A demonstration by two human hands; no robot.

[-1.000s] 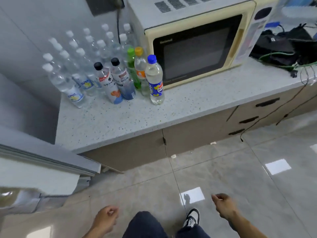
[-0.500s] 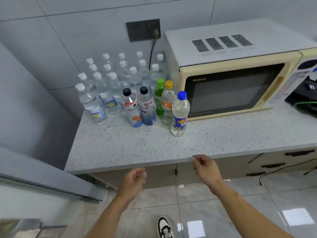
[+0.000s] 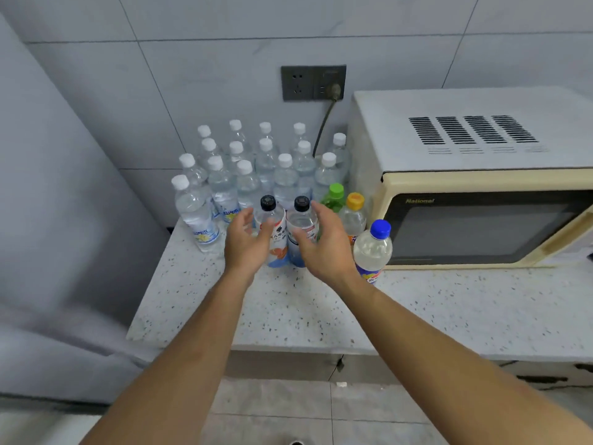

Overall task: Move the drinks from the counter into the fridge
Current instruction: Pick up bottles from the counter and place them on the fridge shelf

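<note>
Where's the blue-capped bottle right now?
The blue-capped bottle stands on the counter at the group's front right corner, just ahead of the microwave door and right of the right hand.

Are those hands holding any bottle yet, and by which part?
Nothing yet. The left hand and right hand are open, just reaching the two black-capped bottles.

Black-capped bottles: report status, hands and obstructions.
Left hand and right hand open, closing on the two black-capped bottles, not gripping yet. Bottles upright on counter. Blue-capped bottle close beside right wrist.
</note>
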